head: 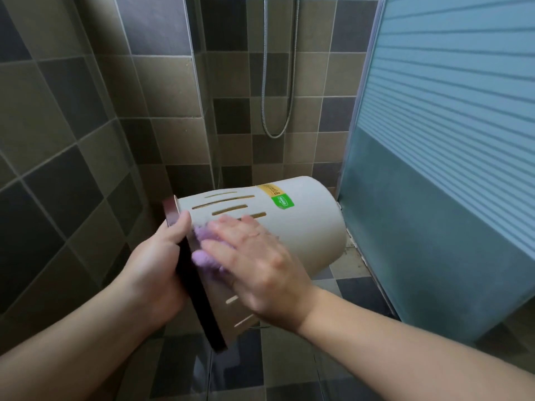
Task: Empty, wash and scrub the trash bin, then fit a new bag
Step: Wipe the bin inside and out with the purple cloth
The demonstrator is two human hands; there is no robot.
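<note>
Two bare forearms reach in from the bottom edge of the view, toward a beige plastic trash bin [304, 227] held in the air on its side. The bin's open end, ringed by a dark brown rim [197, 287], faces left toward the person, and its closed base points right and away. Narrow slots run along its wall, and a yellow and green label [276, 195] sits near the base end.

The left hand [162, 256] grips the rim, thumb curled over the outside edge and the other fingers hidden behind it. The right hand [254, 256] lies flat, fingers straight and spread, pressing a purple fluffy cloth [207, 256] against the bin's outer wall just beside the rim. The cloth shows between the two hands, mostly covered by the right palm.

Behind the bin stands a corner of brown and grey square wall tiles, with a metal shower hose [279, 82] hanging in a loop. A frosted blue-green shower door [448, 140] fills the right side. Dark, wet-looking floor tiles [347, 296] lie below.
</note>
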